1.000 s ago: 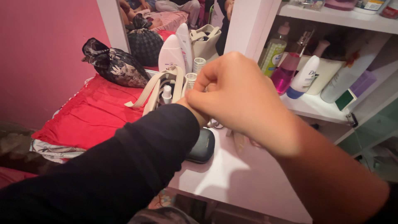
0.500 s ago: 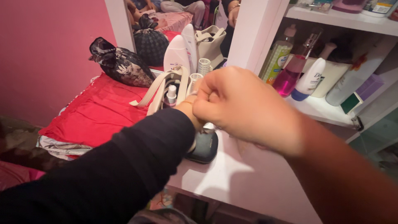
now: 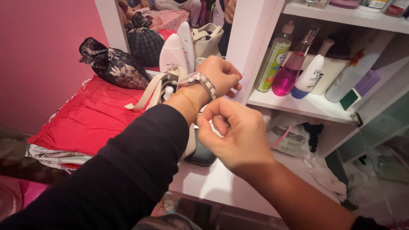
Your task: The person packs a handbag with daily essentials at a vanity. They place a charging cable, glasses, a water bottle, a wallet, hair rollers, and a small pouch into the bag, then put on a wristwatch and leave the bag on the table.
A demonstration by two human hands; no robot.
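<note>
My left hand (image 3: 221, 74) is raised over the white dresser top (image 3: 221, 185), closed in a loose fist with nothing in it. A metal wristwatch (image 3: 202, 81) and a thin gold bracelet (image 3: 188, 100) sit on its wrist, just past the black sleeve (image 3: 140, 157). My right hand (image 3: 234, 136) is below that wrist, its thumb and forefinger pinched together at the lower end of the bracelet. The clasp itself is hidden by the fingers.
A beige strapped toiletry bag (image 3: 154, 88) and white bottles (image 3: 172, 53) stand behind my arm, a dark case (image 3: 201, 156) under it. Red cloth (image 3: 93, 115) and a patterned tied bundle (image 3: 113, 66) lie left. Shelf at right holds pink (image 3: 289, 73), green (image 3: 272, 59) and white (image 3: 309, 76) bottles.
My right hand has dropped from on top of the left wrist to beneath it. The left hand, watch and bracelet, hidden before, now show.
</note>
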